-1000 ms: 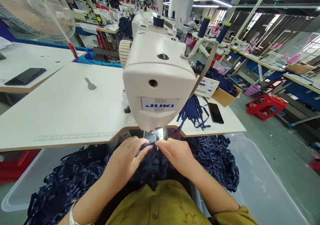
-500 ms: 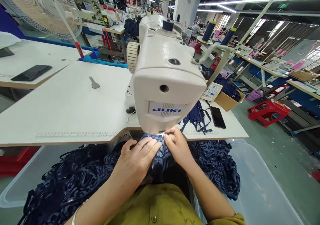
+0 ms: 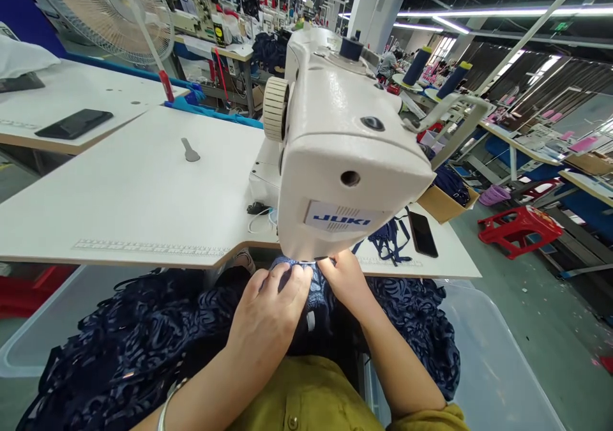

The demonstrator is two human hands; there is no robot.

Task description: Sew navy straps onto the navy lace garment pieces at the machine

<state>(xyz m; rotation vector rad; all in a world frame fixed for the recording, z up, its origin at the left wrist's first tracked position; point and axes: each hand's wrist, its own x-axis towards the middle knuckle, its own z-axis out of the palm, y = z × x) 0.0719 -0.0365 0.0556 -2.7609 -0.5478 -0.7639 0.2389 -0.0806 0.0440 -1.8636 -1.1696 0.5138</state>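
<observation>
A white sewing machine (image 3: 354, 163) marked JUKI stands before me, its head hiding the needle area. A piece of dark blue patterned fabric (image 3: 317, 294) runs from under the head down towards my lap, with a small pale tag on it. My left hand (image 3: 271, 306) lies on the fabric's left side, fingers bent and pressing it at the table's front edge. On the other side my right hand (image 3: 348, 283) pinches the fabric close under the machine head; its fingertips are partly hidden.
Heaps of dark blue patterned garments (image 3: 138, 329) fill a clear plastic bin (image 3: 498, 348) below the table. On the white table (image 3: 158, 188) lie a flat grey metal piece (image 3: 190, 152), navy straps (image 3: 390, 239) and a phone (image 3: 422, 233). A fan (image 3: 115, 9) stands back left.
My view has shifted, so the machine appears further right. My left fingers have bent more, knuckles raised. The right fingertips are more hidden behind the machine head. A pale tag now shows on the fabric.
</observation>
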